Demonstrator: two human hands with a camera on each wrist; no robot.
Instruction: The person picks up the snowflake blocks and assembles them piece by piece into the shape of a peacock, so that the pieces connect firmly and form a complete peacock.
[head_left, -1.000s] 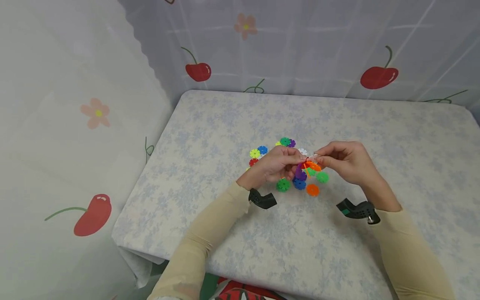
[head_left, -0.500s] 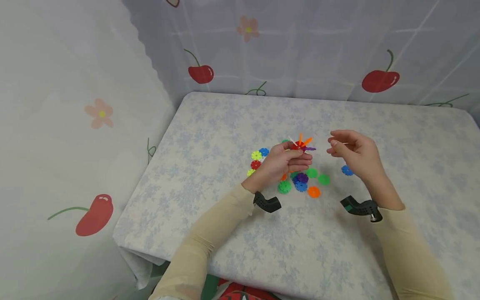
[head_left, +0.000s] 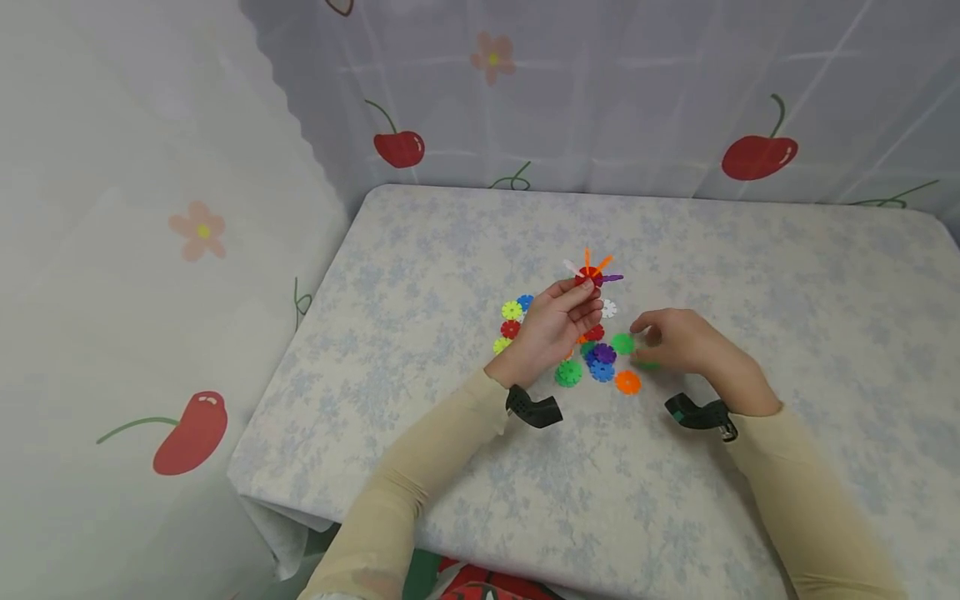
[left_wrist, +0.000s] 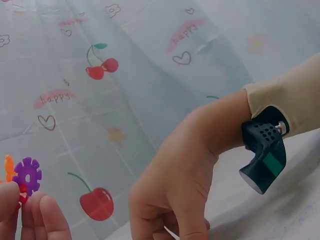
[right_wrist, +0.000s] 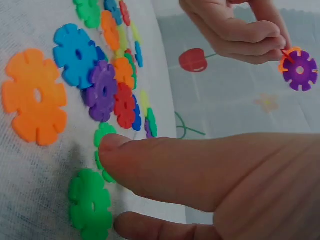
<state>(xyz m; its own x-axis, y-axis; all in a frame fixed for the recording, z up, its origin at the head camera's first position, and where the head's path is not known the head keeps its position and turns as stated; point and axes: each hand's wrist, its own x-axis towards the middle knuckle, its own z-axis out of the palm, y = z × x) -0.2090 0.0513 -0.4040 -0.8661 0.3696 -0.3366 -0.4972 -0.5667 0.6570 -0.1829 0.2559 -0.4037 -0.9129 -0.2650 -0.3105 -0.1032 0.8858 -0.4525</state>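
My left hand [head_left: 555, 325] pinches a red notched disc [head_left: 588, 275] between thumb and fingers, held above the table. Fitted round its rim are two orange discs, a purple disc [left_wrist: 29, 176] and a white one, sticking out like spokes. My right hand [head_left: 682, 342] is low over the table at the right of the loose discs, thumb and fingers apart. In the right wrist view its fingertips are beside one green disc [right_wrist: 90, 205] and partly cover another green disc [right_wrist: 102, 135]; I cannot tell whether they touch.
Several loose notched discs lie in the middle of the table [head_left: 450, 250]: an orange one [head_left: 627, 382], blue, purple, red, yellow, green and white ones, some overlapping. A cherry-patterned curtain [head_left: 600, 100] hangs behind the table and along its left side.
Both hands were together at the joined discs; my right hand has let go, moved right, then down to the green discs. My left hand has lifted the joined discs away from me.
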